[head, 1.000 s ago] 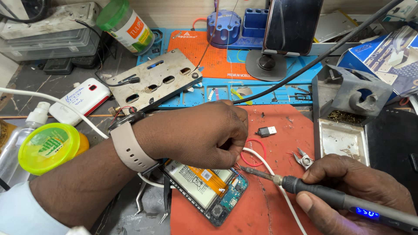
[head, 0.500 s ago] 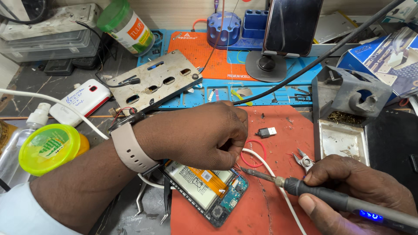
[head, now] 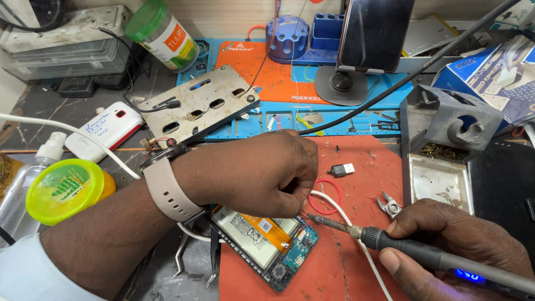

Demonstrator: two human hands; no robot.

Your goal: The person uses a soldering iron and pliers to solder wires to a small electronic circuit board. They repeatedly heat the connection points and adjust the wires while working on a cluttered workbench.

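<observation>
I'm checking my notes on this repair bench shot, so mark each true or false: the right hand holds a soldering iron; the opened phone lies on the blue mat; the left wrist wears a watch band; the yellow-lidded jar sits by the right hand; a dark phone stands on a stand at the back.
1. True: the right hand grips the soldering iron.
2. False: the opened phone lies on the red mat.
3. True: a pale watch band circles the left hand wrist.
4. False: the yellow-lidded jar sits on the left side.
5. True: the dark phone stands on a stand.
</observation>
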